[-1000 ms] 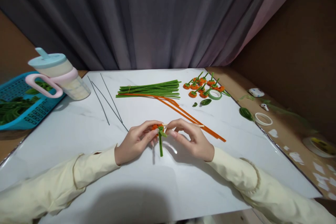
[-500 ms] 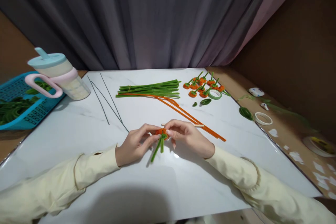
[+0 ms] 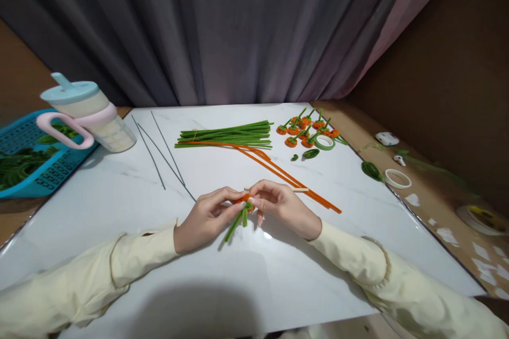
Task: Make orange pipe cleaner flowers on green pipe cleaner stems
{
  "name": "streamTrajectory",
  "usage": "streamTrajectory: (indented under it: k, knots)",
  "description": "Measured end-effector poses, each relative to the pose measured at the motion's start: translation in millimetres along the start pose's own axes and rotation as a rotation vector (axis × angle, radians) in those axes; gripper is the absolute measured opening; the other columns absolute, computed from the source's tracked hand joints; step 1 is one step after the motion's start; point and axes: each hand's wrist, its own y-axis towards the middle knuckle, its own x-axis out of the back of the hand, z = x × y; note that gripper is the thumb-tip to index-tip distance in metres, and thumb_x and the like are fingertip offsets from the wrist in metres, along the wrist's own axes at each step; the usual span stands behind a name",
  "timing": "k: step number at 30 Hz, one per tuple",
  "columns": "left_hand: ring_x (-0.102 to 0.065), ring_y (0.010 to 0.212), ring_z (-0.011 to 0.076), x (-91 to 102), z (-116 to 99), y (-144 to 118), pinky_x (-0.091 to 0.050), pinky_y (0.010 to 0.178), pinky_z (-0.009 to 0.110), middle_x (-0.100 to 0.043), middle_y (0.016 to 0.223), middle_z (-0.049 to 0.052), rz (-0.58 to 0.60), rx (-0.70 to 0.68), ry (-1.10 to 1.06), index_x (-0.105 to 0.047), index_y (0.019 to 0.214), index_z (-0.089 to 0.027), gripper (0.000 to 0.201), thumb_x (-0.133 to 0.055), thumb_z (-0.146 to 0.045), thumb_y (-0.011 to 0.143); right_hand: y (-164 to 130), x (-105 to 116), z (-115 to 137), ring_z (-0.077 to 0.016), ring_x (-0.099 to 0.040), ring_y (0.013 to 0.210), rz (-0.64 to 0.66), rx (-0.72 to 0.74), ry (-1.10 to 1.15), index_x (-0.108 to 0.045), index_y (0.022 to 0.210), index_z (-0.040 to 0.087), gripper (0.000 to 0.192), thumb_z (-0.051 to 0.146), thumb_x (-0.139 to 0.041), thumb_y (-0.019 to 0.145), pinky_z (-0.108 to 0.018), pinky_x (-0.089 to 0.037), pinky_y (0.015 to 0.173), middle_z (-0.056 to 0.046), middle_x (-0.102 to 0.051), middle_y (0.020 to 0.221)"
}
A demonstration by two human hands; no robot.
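A small orange pipe-cleaner flower (image 3: 245, 199) with a green stem (image 3: 234, 223) sits pinched between both hands just above the middle of the white surface (image 3: 119, 206). The left hand (image 3: 202, 218) closes its grip narrowly on the orange head from the left; the right hand (image 3: 284, 206) does the same from the right, its fingertips (image 3: 254, 202) meeting the head, and it appears also to hold a thin pale stick (image 3: 296, 189) that juts out to the right. The green stem ends hang down and to the left, doubled, not yet straightened.

As a judgement, this flower is near complete — the head is coiled and the stem attached, with only shaping of the stem left. A cluster of finished orange flowers (image 3: 306, 130) lies at the far right of the surface, beside a ring of green tape (image 3: 325, 142) and two loose green leaves (image 3: 306, 154). Plenty of stock is unused: a bundle of green pipe cleaners (image 3: 226, 134), several orange pipe cleaners (image 3: 286, 175) running diagonally, and thin dark wires (image 3: 163, 153) to the left.

Further out stand a lidded cup with a pink handle (image 3: 83, 116) and a blue basket (image 3: 27, 159) of green foliage on the left; a white tape ring (image 3: 397, 178) lies on the right — no brand, label or writing can be read anywhere.
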Motion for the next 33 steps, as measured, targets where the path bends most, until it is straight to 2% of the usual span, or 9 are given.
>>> streamTrajectory:
  k: [6, 9, 12, 15, 21, 23, 26, 29, 33]
  knots:
    - [-0.061, 0.083, 0.0155, 1.8, -5.1, 3.9, -0.05, 0.073, 0.026, -0.064, 0.096, 0.007, 0.025, 0.142, 0.029, -0.064, 0.106, -0.018, 0.024, -0.054, -0.027, 0.086, 1.1, -0.1, 3.0, -0.0068, -0.056, 0.049, -0.02, 0.006, -0.032, -0.052, 0.077, 0.015, 0.025, 0.032, -0.069, 0.072, -0.02, -0.049, 0.047, 0.002, -0.058, 0.069]
    - [-0.061, 0.082, 0.0157, 1.0, -6.5, 6.8, -0.052, 0.072, 0.027, -0.064, 0.098, 0.006, 0.008, 0.283, -0.169, -0.064, 0.102, -0.018, 0.024, -0.057, -0.031, 0.084, 1.0, 1.3, 1.7, -0.0086, -0.056, 0.054, -0.087, 0.031, -0.097, -0.053, 0.08, 0.016, 0.025, 0.035, -0.068, 0.073, -0.021, -0.05, 0.047, 0.002, -0.055, 0.069]
    - [-0.061, 0.083, 0.0153, 0.5, -3.9, 9.8, -0.053, 0.076, 0.029, -0.064, 0.098, 0.005, -0.025, 0.387, -0.336, -0.063, 0.1, -0.019, 0.024, -0.059, -0.033, 0.082, -1.5, 2.4, 0.4, -0.0101, -0.054, 0.06, -0.194, 0.147, -0.237, -0.054, 0.08, 0.017, 0.022, 0.036, -0.065, 0.076, -0.022, -0.05, 0.049, 0.001, -0.053, 0.071]
    - [-0.061, 0.079, 0.0134, 0.6, -0.5, 11.7, -0.052, 0.076, 0.027, -0.064, 0.094, 0.003, -0.071, 0.44, -0.402, -0.062, 0.097, -0.018, 0.023, -0.061, -0.033, 0.08, -5.7, 1.0, -0.4, -0.0091, -0.052, 0.057, -0.2, 0.229, -0.436, -0.056, 0.077, 0.017, 0.02, 0.036, -0.06, 0.08, -0.021, -0.048, 0.049, -0.001, -0.055, 0.074]
    - [-0.059, 0.068, 0.0102, -4.7, -3.8, 12.4, -0.05, 0.059, 0.019, -0.06, 0.078, 0.0, -0.16, 0.445, -0.359, -0.056, 0.092, -0.017, 0.024, -0.064, -0.032, 0.076, -10.7, -11.1, 0.1, -0.0106, -0.049, 0.057, -0.165, 0.271, -0.747, -0.053, 0.069, 0.017, 0.028, 0.042, -0.062, 0.077, -0.022, -0.042, 0.052, -0.001, -0.055, 0.064]
    - [-0.059, 0.068, 0.0108, -7.4, -6.2, 11.5, -0.051, 0.06, 0.02, -0.059, 0.074, -0.001, -0.157, 0.444, -0.342, -0.054, 0.094, -0.017, 0.025, -0.064, -0.032, 0.077, -10.9, -14.0, 0.2, -0.0105, -0.047, 0.056, -0.183, 0.307, -0.835, -0.05, 0.067, 0.018, 0.03, 0.043, -0.062, 0.077, -0.023, -0.04, 0.053, 0.0, -0.053, 0.062]
    - [-0.061, 0.068, 0.012, -9.6, -8.4, 9.5, -0.052, 0.064, 0.023, -0.059, 0.07, -0.001, -0.11, 0.432, -0.323, -0.054, 0.104, -0.016, 0.031, -0.062, -0.031, 0.078, -10.5, -15.3, -0.7, -0.01, -0.045, 0.054, -0.197, 0.344, -0.932, -0.046, 0.066, 0.019, 0.025, 0.035, -0.06, 0.078, -0.023, -0.037, 0.054, 0.001, -0.051, 0.06]
    - [-0.062, 0.077, 0.0141, -9.6, -8.1, 7.9, -0.052, 0.069, 0.025, -0.063, 0.085, 0.004, -0.083, 0.41, -0.243, -0.06, 0.101, -0.015, 0.028, -0.061, -0.032, 0.079, -10.1, -15.2, -2.4, -0.009, -0.044, 0.053, -0.176, 0.342, -0.963, -0.043, 0.065, 0.018, 0.019, 0.024, -0.058, 0.076, -0.021, -0.035, 0.053, 0.003, -0.049, 0.06]
    - [-0.06, 0.083, 0.0152, -9.4, -5.1, 7.3, -0.049, 0.073, 0.025, -0.062, 0.098, 0.007, -0.088, 0.321, -0.071, -0.064, 0.096, -0.014, 0.024, -0.06, -0.03, 0.079, -10.5, -15.0, -2.8, -0.007, -0.038, 0.048, -0.145, 0.307, -0.998, -0.038, 0.059, 0.019, 0.028, 0.026, -0.06, 0.075, -0.021, -0.029, 0.05, 0.005, -0.042, 0.053]
